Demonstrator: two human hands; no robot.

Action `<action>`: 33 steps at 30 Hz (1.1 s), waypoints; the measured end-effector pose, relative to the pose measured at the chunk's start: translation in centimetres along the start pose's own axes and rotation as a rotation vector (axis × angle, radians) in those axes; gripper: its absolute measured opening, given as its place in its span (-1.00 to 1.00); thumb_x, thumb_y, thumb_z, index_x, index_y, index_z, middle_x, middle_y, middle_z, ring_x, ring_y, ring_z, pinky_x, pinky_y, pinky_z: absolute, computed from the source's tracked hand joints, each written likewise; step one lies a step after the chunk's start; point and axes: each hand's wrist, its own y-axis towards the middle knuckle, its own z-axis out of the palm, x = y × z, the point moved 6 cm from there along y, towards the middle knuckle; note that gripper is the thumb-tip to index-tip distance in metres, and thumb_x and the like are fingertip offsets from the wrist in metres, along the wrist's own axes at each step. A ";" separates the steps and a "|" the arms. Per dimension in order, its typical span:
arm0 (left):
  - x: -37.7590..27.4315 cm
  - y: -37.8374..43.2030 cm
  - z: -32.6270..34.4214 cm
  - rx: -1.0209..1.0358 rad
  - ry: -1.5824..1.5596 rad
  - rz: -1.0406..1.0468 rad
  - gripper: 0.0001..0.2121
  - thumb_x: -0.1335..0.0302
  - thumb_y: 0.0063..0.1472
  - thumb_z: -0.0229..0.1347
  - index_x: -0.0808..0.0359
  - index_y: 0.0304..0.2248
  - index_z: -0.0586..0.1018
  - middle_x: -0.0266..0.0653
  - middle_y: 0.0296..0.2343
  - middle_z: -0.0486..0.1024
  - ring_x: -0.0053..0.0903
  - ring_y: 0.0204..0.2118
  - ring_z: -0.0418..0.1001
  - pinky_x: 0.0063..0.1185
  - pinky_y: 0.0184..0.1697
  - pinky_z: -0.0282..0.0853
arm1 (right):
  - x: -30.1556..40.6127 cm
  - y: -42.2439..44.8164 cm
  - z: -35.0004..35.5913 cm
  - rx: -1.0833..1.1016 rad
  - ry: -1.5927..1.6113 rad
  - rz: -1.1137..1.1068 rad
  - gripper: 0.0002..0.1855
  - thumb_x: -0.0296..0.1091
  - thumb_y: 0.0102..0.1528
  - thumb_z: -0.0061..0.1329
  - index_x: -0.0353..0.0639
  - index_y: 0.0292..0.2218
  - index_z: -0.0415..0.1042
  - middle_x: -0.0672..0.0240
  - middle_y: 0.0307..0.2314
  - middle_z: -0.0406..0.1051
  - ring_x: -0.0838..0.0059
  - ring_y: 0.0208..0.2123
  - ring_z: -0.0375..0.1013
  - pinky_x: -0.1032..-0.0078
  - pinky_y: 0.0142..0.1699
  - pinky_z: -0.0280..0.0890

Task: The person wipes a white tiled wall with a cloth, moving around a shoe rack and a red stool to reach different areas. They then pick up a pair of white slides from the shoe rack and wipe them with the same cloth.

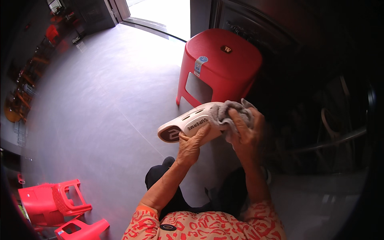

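A white slipper [192, 121] with a dark insole at its heel end and raised lettering on its strap is held out before me. My left hand [192, 144] grips it from below at the near side, thumb against the strap. Over the slipper's right end lies a grey cloth [229, 115], bunched up. My right hand [246, 129] holds the cloth against the slipper, fingers spread over its folds. The part of the slipper under the cloth is hidden.
A red plastic stool [223, 60] stands just beyond the slipper, near a bright doorway [162, 18]. Smaller red stools [72, 198] and a red bucket-like container [39, 204] are at the lower left. Dark furniture with a curved metal rail [339, 140] is at the right.
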 end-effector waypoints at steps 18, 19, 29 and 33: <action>1.7 -0.6 1.0 0.358 0.530 0.499 -0.57 0.53 0.09 0.17 0.32 -0.03 0.36 -0.24 -0.09 0.37 -0.48 -0.04 0.35 -0.48 0.04 0.27 | 3.7 0.7 -0.3 0.277 0.214 -0.131 -0.56 -0.39 -0.31 0.19 0.05 -0.27 0.53 0.22 -0.29 0.24 0.18 -0.24 0.33 0.27 -0.23 0.37; 2.5 -0.9 1.3 0.410 0.361 0.449 -0.57 0.56 0.09 0.15 0.32 -0.03 0.36 -0.20 -0.10 0.37 -0.42 -0.04 0.35 -0.45 0.03 0.28 | 4.0 0.6 0.4 0.250 0.154 -0.195 -0.58 -0.37 -0.31 0.19 0.03 -0.28 0.53 0.23 -0.31 0.26 0.20 -0.27 0.33 0.29 -0.26 0.36; 1.3 -1.1 2.3 0.381 0.439 0.203 -0.66 0.57 0.16 0.09 0.33 -0.05 0.39 -0.27 -0.14 0.41 -0.56 -0.08 0.34 -0.57 -0.05 0.30 | -0.2 1.1 -3.2 0.228 0.045 0.022 -0.63 -0.48 -0.28 0.15 -0.12 -0.31 0.49 0.14 -0.28 0.30 0.14 -0.24 0.34 0.28 -0.19 0.32; 4.9 -1.2 1.7 0.402 0.458 0.290 -0.73 0.54 0.12 0.09 0.33 -0.15 0.45 -0.13 -0.24 0.46 -0.38 -0.15 0.39 -0.46 -0.11 0.30 | 5.7 3.0 -0.4 0.205 0.116 -0.197 -0.66 -0.40 -0.25 0.17 -0.07 -0.32 0.51 0.17 -0.28 0.31 0.19 -0.22 0.36 0.31 -0.17 0.34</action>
